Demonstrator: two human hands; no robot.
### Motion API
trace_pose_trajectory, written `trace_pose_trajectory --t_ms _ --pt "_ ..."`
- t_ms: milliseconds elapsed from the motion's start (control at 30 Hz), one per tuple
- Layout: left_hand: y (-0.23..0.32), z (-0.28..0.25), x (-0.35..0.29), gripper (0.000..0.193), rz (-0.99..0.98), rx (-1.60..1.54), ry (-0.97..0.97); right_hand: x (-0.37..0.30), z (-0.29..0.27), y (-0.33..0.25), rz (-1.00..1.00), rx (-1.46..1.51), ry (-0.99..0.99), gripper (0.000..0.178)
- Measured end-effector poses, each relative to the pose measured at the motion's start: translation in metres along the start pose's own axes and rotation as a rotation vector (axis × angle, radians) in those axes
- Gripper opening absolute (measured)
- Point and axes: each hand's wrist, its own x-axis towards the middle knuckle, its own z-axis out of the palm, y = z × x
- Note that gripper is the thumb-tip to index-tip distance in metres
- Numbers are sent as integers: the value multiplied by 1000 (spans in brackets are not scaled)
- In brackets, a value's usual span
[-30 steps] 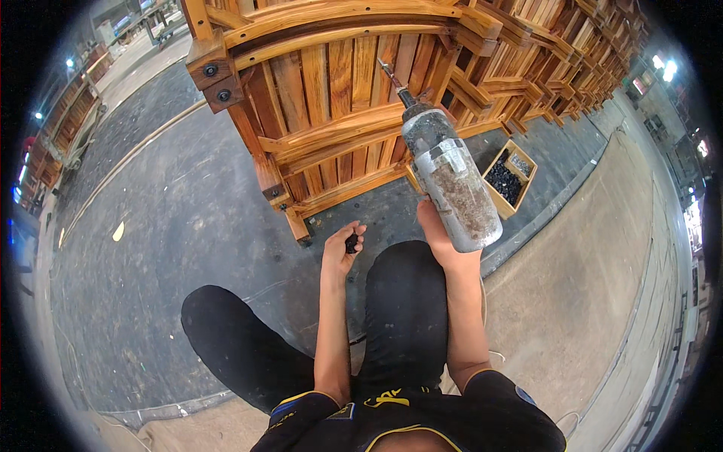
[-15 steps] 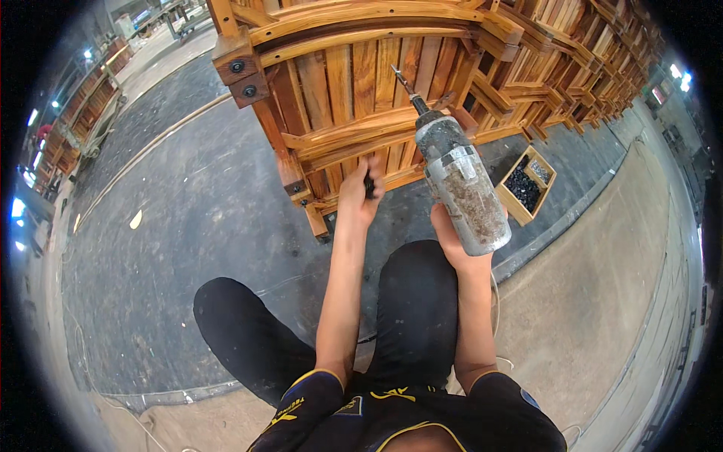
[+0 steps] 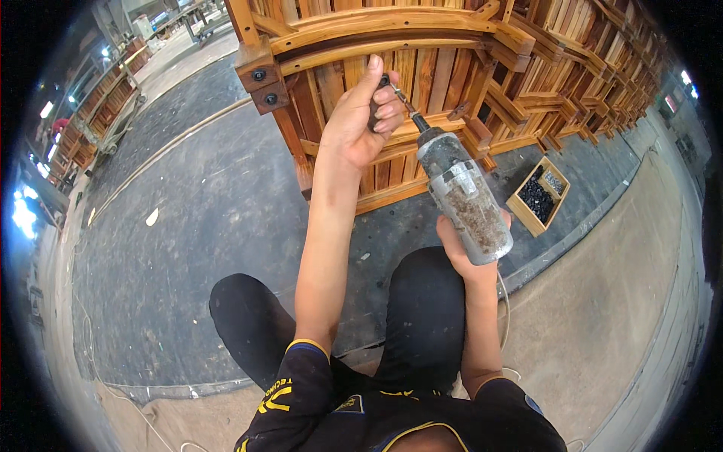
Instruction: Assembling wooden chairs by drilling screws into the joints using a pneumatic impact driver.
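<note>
My right hand (image 3: 455, 239) is wrapped round the handle of a worn grey power driver (image 3: 471, 200), its long bit (image 3: 401, 95) aimed up and to the left. Raised in front of the wooden slatted piece (image 3: 369, 34), my left hand (image 3: 354, 124) is closed, thumb up, on small black pieces (image 3: 383, 80). One of these sits between thumb and fingers at the tip of the bit; whether they touch I cannot tell. More black shows inside the curled fingers, partly hidden.
An open wooden box (image 3: 539, 197) with black pieces and small metal hardware in two compartments rests on the dark mat (image 3: 188, 226) at the right. More slatted pieces (image 3: 580, 68) stand in a row behind. A cable (image 3: 505, 309) runs beside my right forearm.
My left hand has risen from the lower rail to the bit's tip, bringing the black pieces. The driver stays in my right hand, while the view has shifted slightly.
</note>
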Motion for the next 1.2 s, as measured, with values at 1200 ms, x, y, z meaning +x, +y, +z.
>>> trace_pose_trajectory --t_ms 1200 --pt "212 89 19 26 384 62 -824 240 9 -121 -91 411 -115 35"
